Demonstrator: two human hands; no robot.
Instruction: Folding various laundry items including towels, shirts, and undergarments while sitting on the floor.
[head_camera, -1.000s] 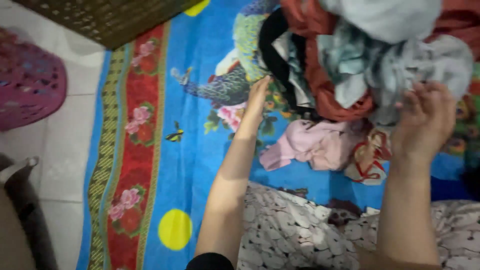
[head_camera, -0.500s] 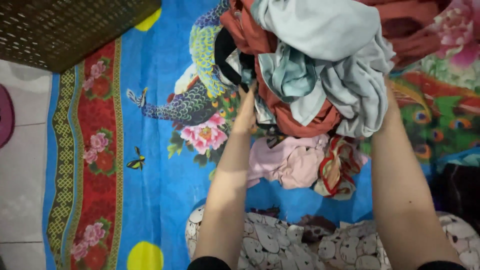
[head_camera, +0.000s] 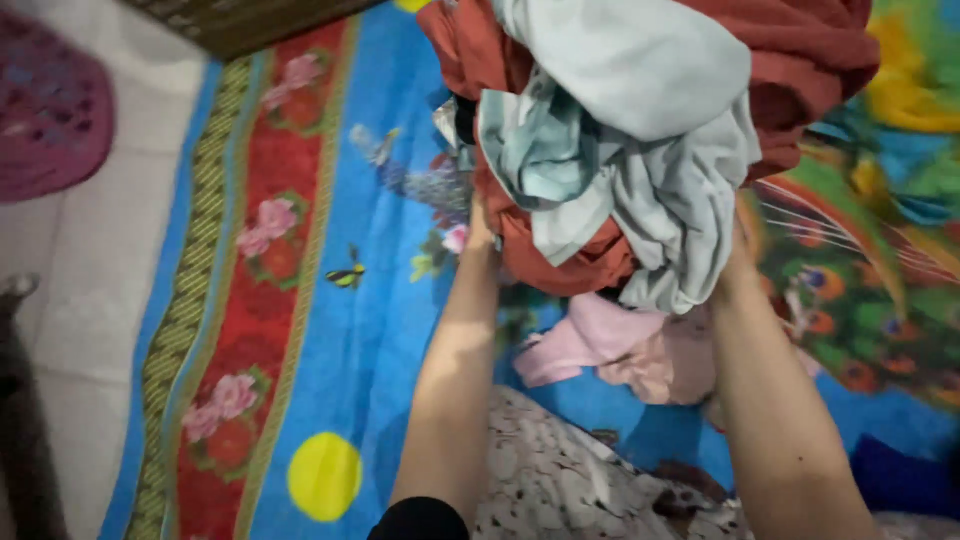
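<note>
Both hands are buried in a heap of clothes (head_camera: 640, 150), so only the wrists show. The left hand (head_camera: 480, 228) goes in under the near-left side of the bundle, the right hand (head_camera: 738, 268) under its near-right side; how far the fingers are closed I cannot tell, though each plainly bears on cloth, and the spread of the two arms suggests they are cradling the load from below on both sides to keep it together.

The heap itself sits far and centre-right: a pale blue-grey garment (head_camera: 640, 70) draped over the top and hanging down the front, rust-red fabric (head_camera: 800, 60) wrapped around and beneath it. Just nearer, lying loose, is a pink garment (head_camera: 620, 350).

Everything rests on a bright blue floral mat (head_camera: 350, 330) with a red flowered border on the left. A patterned grey-white cloth (head_camera: 560, 480) lies nearest, between the forearms. Pale floor tiles (head_camera: 90, 290) and a magenta plastic basket (head_camera: 50, 100) lie beyond the mat's left edge.
</note>
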